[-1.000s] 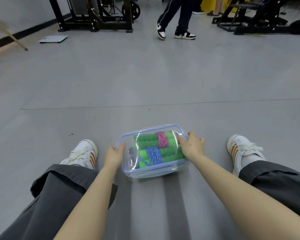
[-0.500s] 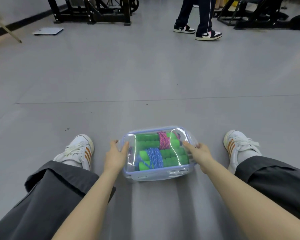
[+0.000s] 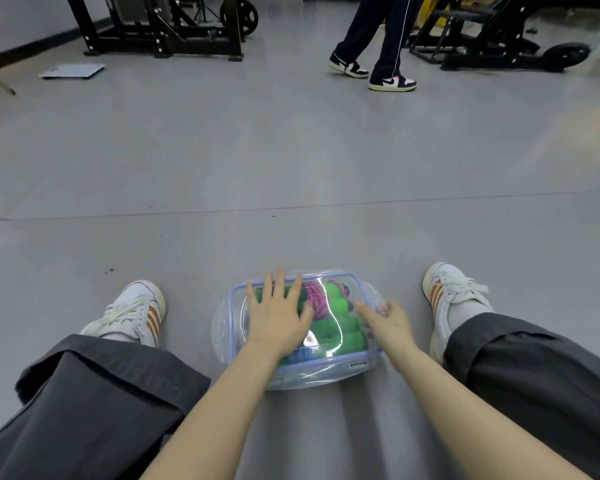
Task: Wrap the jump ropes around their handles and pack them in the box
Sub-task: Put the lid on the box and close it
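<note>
Stretching across the whole view, a smooth grey gym floor is seen, with black steel exercise frames at its far edge. Nearer, a clear rectangular plastic box with a blue-rimmed lid is set on the floor between the seated person's white trainers, within easy reach of both arms. The left hand is laid flat on the lid, fingers spread and straight, judged to be pressing it down so the seal seats. The right hand is placed against the box's right end, at the clear side latch; whether the latch is pinched or merely pushed cannot be told. Inside, green foam handles wound with pink cord and blue cord are packed, so only latching is judged left.
</note>
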`<action>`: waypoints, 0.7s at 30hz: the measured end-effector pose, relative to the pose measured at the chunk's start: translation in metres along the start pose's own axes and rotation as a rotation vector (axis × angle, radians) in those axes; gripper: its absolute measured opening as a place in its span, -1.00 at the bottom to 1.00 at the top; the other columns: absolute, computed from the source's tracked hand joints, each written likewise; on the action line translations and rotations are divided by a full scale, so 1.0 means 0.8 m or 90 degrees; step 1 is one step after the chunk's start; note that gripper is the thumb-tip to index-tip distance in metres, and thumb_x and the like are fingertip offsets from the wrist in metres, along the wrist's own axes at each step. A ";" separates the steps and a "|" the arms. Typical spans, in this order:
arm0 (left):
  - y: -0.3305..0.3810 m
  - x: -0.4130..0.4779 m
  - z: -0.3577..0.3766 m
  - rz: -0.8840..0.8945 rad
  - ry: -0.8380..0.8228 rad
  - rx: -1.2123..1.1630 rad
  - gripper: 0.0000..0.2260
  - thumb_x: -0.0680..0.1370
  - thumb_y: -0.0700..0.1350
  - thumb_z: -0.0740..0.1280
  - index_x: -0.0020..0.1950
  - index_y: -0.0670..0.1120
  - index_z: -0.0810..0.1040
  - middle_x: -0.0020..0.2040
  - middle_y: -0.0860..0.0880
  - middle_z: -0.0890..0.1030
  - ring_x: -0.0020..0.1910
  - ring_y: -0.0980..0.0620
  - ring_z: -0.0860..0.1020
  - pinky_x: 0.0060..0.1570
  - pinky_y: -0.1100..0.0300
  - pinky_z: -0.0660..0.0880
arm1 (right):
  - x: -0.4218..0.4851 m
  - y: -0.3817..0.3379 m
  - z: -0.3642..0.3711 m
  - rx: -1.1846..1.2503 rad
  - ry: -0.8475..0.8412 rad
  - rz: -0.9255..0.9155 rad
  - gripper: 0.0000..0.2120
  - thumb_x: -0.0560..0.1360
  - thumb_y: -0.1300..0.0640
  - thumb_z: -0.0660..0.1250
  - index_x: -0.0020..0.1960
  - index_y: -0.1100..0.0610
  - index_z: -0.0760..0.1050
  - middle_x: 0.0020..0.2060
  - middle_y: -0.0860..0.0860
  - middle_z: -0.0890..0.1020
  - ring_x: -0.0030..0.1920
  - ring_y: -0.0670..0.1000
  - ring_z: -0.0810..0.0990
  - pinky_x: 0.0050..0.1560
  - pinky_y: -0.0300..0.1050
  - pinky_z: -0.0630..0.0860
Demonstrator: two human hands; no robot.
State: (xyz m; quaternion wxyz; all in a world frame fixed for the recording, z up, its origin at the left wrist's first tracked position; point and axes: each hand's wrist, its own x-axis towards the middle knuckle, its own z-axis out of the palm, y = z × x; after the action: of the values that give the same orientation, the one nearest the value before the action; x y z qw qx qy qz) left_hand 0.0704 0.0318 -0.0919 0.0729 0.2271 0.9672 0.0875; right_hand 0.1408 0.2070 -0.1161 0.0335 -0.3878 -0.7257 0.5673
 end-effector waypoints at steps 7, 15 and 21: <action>-0.010 0.000 0.020 -0.032 -0.009 0.004 -0.13 0.28 0.56 -0.22 0.53 0.21 -0.15 0.57 -0.04 -0.15 0.53 -0.06 -0.19 0.42 -0.24 -0.26 | 0.001 0.002 0.005 0.002 -0.018 -0.006 -0.57 0.60 -0.07 0.05 0.25 0.19 0.45 0.20 0.08 0.52 0.23 0.08 0.47 0.34 0.02 0.33; -0.007 0.000 0.020 -0.035 -0.016 0.042 -0.18 0.36 0.53 -0.10 0.53 0.19 -0.14 0.57 -0.05 -0.13 0.54 -0.07 -0.18 0.41 -0.26 -0.25 | -0.025 0.002 0.025 -0.337 0.173 -0.286 -0.73 0.58 0.06 0.09 -0.05 0.23 0.45 -0.05 0.20 0.58 -0.02 0.25 0.53 -0.05 0.04 0.40; -0.006 0.002 0.023 -0.024 -0.010 0.061 -0.16 0.34 0.54 -0.16 0.53 0.17 -0.17 0.56 -0.06 -0.16 0.53 -0.07 -0.20 0.41 -0.27 -0.25 | -0.023 0.006 0.036 -0.299 0.093 -0.162 -0.52 0.59 -0.07 0.08 0.40 0.21 0.28 0.33 0.16 0.44 0.30 0.16 0.43 0.18 -0.01 0.38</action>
State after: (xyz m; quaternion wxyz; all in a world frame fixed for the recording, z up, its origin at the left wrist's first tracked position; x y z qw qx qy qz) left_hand 0.0706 0.0306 -0.1112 0.0713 0.2132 0.9737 0.0380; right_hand 0.1422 0.1735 -0.1230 0.0658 -0.3310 -0.8758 0.3451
